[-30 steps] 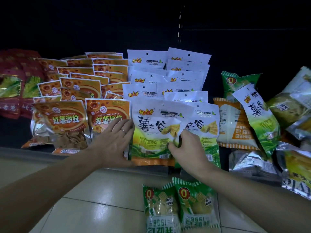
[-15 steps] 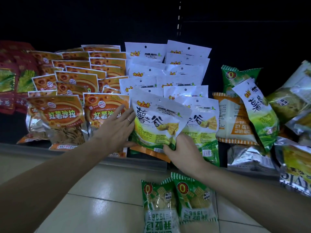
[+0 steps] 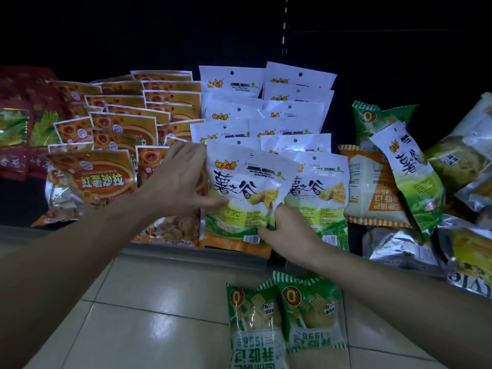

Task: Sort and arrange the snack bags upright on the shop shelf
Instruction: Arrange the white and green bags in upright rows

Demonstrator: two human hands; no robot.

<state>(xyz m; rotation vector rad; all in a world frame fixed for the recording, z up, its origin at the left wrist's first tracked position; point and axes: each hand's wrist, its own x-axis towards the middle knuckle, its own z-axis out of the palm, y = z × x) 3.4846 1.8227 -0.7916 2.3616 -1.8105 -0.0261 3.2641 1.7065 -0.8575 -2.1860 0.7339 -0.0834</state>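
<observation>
Shelf (image 3: 186, 255) holds upright bags; right hand (image 3: 288, 235) grip pinching white-green bag (image 3: 247, 193), left hand (image 3: 181, 182) spread.

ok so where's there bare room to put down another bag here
Free: the tiled floor left of the two green bags. The shelf is packed: orange bags, white-and-green rows, then a tumbled heap at right. Both hands work the front bag.
</observation>
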